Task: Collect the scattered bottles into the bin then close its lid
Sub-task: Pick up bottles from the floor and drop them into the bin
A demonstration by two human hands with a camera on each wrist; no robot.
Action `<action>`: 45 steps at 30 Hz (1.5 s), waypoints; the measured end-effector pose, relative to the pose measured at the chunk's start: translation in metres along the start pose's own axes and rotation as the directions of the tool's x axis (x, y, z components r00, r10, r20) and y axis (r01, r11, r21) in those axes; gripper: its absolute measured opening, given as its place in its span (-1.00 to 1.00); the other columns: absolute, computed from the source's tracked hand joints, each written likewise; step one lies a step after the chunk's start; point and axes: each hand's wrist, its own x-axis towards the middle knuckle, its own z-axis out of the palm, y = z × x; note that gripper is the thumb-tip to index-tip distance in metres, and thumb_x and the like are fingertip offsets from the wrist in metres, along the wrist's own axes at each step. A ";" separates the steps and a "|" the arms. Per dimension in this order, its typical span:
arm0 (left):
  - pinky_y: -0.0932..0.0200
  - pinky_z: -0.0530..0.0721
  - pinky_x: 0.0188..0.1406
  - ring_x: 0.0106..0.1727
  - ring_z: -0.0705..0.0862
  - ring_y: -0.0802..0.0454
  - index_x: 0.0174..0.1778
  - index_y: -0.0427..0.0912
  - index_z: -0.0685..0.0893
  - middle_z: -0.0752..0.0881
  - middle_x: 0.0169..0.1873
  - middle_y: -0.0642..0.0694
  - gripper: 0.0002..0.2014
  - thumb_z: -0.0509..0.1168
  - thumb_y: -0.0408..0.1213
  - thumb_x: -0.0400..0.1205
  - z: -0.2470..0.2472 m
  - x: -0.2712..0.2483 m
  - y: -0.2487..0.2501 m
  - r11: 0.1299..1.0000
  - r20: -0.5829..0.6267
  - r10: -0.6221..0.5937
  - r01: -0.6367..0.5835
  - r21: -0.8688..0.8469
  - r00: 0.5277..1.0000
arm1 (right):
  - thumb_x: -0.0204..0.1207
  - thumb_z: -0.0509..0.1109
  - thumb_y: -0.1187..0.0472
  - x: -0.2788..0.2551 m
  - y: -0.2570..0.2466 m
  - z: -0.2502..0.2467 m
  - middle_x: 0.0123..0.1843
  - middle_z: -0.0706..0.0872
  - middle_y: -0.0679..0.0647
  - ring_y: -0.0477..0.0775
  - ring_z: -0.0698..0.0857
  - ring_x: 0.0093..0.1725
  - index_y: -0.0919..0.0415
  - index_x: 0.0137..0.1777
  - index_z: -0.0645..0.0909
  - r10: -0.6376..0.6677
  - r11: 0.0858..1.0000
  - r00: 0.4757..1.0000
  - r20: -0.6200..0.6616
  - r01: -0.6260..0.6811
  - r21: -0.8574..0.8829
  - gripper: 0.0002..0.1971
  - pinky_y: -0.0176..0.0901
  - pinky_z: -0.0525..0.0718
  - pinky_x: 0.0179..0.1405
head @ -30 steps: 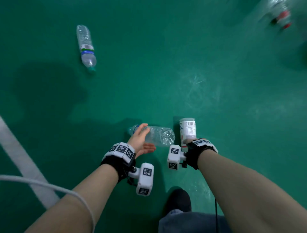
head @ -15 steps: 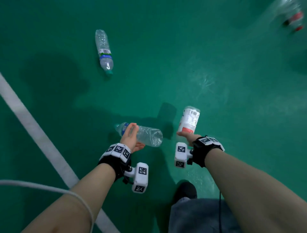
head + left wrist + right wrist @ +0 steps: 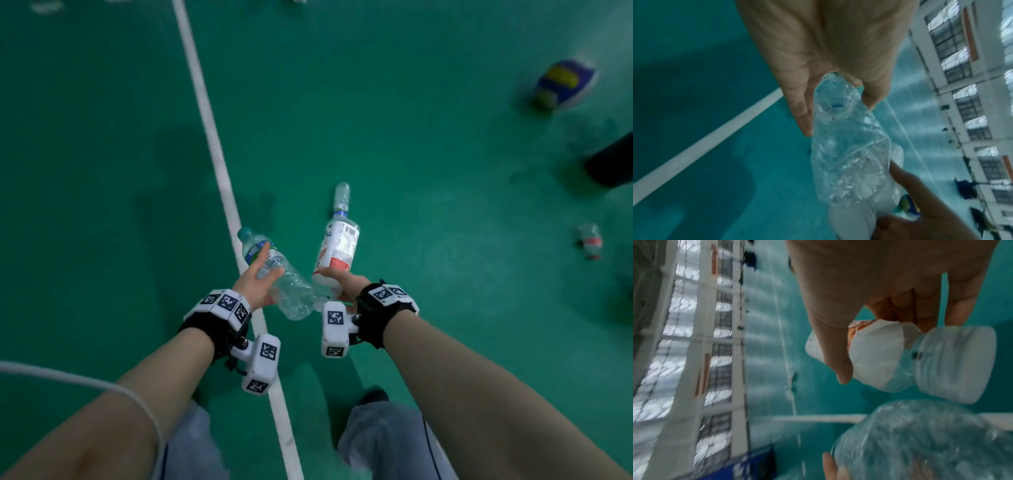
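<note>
Bottles fill both my hands: my left hand (image 3: 256, 286) has its fingers (image 3: 800, 112) round the crumpled clear bottle (image 3: 278, 276), my right hand (image 3: 343, 283) grips the white-labelled bottle (image 3: 338, 253) near its neck, and their near ends touch. Thin plastic may buckle and slip out if I knock them together. Another bottle (image 3: 341, 198) lies far ahead on the floor (image 3: 445, 171), one more (image 3: 590, 240) at far right; I see no bin.

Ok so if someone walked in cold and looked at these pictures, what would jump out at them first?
Two hands, centre of the head view: the left hand grips a crumpled clear plastic bottle, the right hand a white-labelled bottle with an orange band. Behind them a white painted line crosses the green floor, where a clear bottle lies, with a blue and yellow ball far right.
</note>
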 end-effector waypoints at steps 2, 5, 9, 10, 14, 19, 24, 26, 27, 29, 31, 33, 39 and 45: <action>-0.26 0.68 0.12 0.11 0.69 -0.27 0.57 0.42 0.03 0.25 0.60 -0.19 -0.24 0.31 -0.26 0.63 -0.041 -0.053 0.032 0.994 -0.069 0.040 -0.047 -0.103 0.997 | 0.36 0.57 0.00 -0.059 -0.041 0.044 -0.10 0.75 0.09 0.05 0.71 -0.18 0.19 0.06 0.57 -0.111 0.988 0.992 0.060 0.116 -0.106 -0.61 -0.13 0.71 -0.08; -0.19 0.72 0.00 0.06 0.69 -0.18 0.60 0.36 -0.10 0.34 0.55 -0.22 -0.10 0.34 -0.35 0.59 -0.112 -0.124 0.065 0.978 -0.146 0.147 -0.166 -0.126 0.978 | 0.32 0.59 -0.05 -0.140 -0.088 0.115 -0.09 0.76 0.10 0.07 0.71 -0.23 0.21 0.03 0.63 -0.228 0.934 0.965 0.128 0.254 -0.250 -0.58 -0.15 0.67 -0.21; -0.04 0.70 -0.02 0.08 0.67 -0.09 0.61 0.31 -0.18 0.37 0.54 -0.23 -0.05 0.37 -0.32 0.56 -0.226 -0.221 0.101 0.953 -0.231 0.279 -0.299 -0.056 0.932 | 0.23 0.60 -0.17 -0.241 -0.131 0.223 -0.04 0.78 0.14 0.13 0.74 -0.14 0.19 0.07 0.64 -0.327 0.852 0.923 0.204 0.381 -0.358 -0.46 -0.09 0.67 -0.18; -0.06 0.69 0.03 0.10 0.66 -0.09 0.61 0.31 -0.17 0.36 0.54 -0.23 -0.05 0.37 -0.31 0.55 -0.257 -0.251 0.108 0.944 -0.256 0.305 -0.326 -0.045 0.917 | 0.25 0.59 -0.18 -0.268 -0.140 0.254 -0.07 0.79 0.13 0.11 0.74 -0.16 0.20 0.09 0.63 -0.356 0.825 0.906 0.227 0.420 -0.379 -0.44 -0.11 0.66 -0.20; 0.11 0.72 -0.19 -0.02 0.68 0.03 0.60 0.37 -0.16 0.40 0.52 -0.20 -0.07 0.36 -0.28 0.57 -0.385 -0.381 0.118 0.885 -0.421 0.436 -0.464 0.041 0.795 | 0.36 0.52 -0.17 -0.386 -0.161 0.392 -0.11 0.75 0.10 0.08 0.71 -0.16 0.21 0.13 0.59 -0.499 0.631 0.773 0.392 0.634 -0.447 -0.48 -0.11 0.65 -0.14; 0.08 0.73 -0.12 0.07 0.69 -0.03 0.62 0.28 -0.17 0.45 0.49 -0.19 -0.06 0.35 -0.36 0.58 -0.514 -0.561 0.033 0.790 -0.712 0.448 -0.612 0.033 0.540 | 0.24 0.59 -0.15 -0.510 -0.114 0.593 -0.05 0.76 0.14 0.15 0.71 -0.13 0.25 0.19 0.62 -0.539 0.318 0.506 0.674 0.863 -0.393 -0.38 0.13 0.68 0.16; -0.09 0.60 0.27 0.29 0.60 -0.07 0.64 0.20 -0.19 0.43 0.50 -0.20 -0.03 0.36 -0.41 0.56 -0.538 -0.749 -0.164 0.751 -0.946 0.218 -0.660 0.007 0.239 | -0.15 0.66 -0.34 -0.584 0.079 0.772 0.06 0.82 0.14 0.16 0.77 0.04 0.16 0.24 0.66 -0.182 0.206 0.333 0.925 0.933 -0.295 -0.06 0.14 0.65 0.26; -0.01 0.61 0.18 0.27 0.57 -0.01 0.65 0.15 -0.24 0.40 0.52 -0.18 -0.01 0.35 -0.43 0.57 -0.524 -0.813 -0.249 0.749 -0.987 0.083 -0.662 -0.029 0.137 | -0.07 0.68 -0.26 -0.610 0.183 0.815 0.01 0.83 0.15 0.18 0.80 0.01 0.20 0.23 0.65 -0.035 0.228 0.287 0.957 0.935 -0.272 -0.14 0.17 0.66 0.25; 0.05 0.60 0.12 0.28 0.54 0.00 0.65 0.12 -0.27 0.38 0.53 -0.17 0.00 0.35 -0.43 0.57 -0.513 -0.843 -0.290 0.753 -0.996 -0.001 -0.656 -0.059 0.088 | -0.05 0.68 -0.23 -0.622 0.236 0.832 -0.04 0.84 0.15 0.19 0.80 -0.02 0.21 0.17 0.66 0.029 0.229 0.270 0.962 0.935 -0.269 -0.20 0.18 0.66 0.25; 0.06 0.56 0.11 0.31 0.52 -0.03 0.65 0.09 -0.28 0.36 0.53 -0.18 0.02 0.37 -0.44 0.55 -0.494 -0.896 -0.372 0.711 -0.982 -0.187 -0.687 -0.151 0.022 | -0.08 0.67 -0.25 -0.645 0.339 0.859 -0.09 0.85 0.13 0.20 0.80 -0.02 0.20 0.06 0.67 0.132 0.181 0.252 0.959 0.945 -0.273 -0.25 0.18 0.65 0.25; -0.04 0.64 0.05 0.21 0.61 -0.10 0.66 0.10 -0.18 0.49 0.42 -0.25 0.00 0.37 -0.49 0.53 -0.479 -0.943 -0.450 0.601 -0.943 -0.333 -0.770 -0.214 0.002 | 0.08 0.64 -0.24 -0.669 0.435 0.879 -0.06 0.84 0.11 0.17 0.80 -0.01 0.21 0.10 0.66 0.240 0.105 0.241 0.941 0.957 -0.272 -0.32 0.10 0.67 0.20; -0.10 0.70 -0.05 0.10 0.68 -0.14 0.66 0.04 -0.04 0.61 0.21 -0.21 -0.08 0.36 -0.53 0.52 -0.468 -0.991 -0.524 0.560 -0.897 -0.441 -0.791 -0.244 -0.036 | 0.26 0.60 -0.16 -0.694 0.524 0.902 -0.05 0.83 0.09 0.11 0.80 -0.06 0.26 0.19 0.63 0.340 0.064 0.239 0.910 0.959 -0.276 -0.38 -0.04 0.71 0.01; -0.07 0.74 -0.08 -0.02 0.72 -0.09 0.56 0.07 0.17 0.65 0.16 -0.19 -0.25 0.36 -0.47 0.54 -0.456 -1.135 -0.746 0.598 -0.808 -0.569 -0.751 -0.279 -0.152 | 0.31 0.59 -0.10 -0.742 0.791 1.006 0.04 0.80 0.19 0.21 0.79 0.01 0.32 0.25 0.60 0.483 0.005 0.206 0.851 0.971 -0.239 -0.37 0.06 0.74 0.12; -0.30 0.69 0.08 0.09 0.72 -0.25 0.60 0.18 0.14 0.64 0.21 -0.25 -0.13 0.42 -0.43 0.48 -0.452 -1.298 -0.911 0.515 -0.660 -0.727 -0.786 -0.342 -0.189 | -0.05 0.65 -0.26 -0.816 1.004 1.078 -0.01 0.82 0.18 0.19 0.81 -0.03 0.29 0.20 0.63 0.595 0.012 0.243 0.766 0.950 -0.311 -0.13 0.12 0.73 0.15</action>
